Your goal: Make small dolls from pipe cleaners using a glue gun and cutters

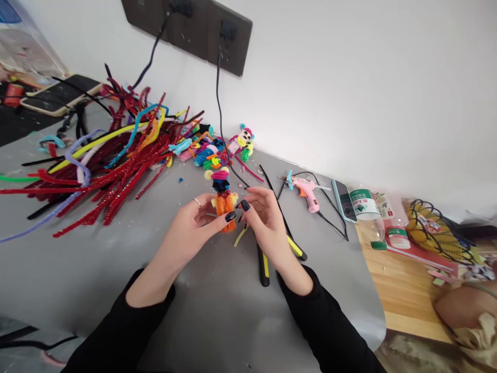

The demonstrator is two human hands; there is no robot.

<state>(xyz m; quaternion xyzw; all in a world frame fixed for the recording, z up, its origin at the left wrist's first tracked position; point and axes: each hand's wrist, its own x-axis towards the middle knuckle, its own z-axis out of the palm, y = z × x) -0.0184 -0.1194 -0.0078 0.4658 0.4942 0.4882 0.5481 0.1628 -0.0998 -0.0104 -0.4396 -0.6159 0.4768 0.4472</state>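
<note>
The left hand [196, 223] grips the orange doll [224, 204] upright over the mat [202, 316], pinched between thumb and fingers. The right hand [266, 215] is nearly closed just beside it, above the pliers [264, 264]; whether it holds anything, I cannot tell.

Black long sleeves [328, 324]; dark nail polish [245, 205]; silver ring [197, 202], left hand [196, 225].
</note>
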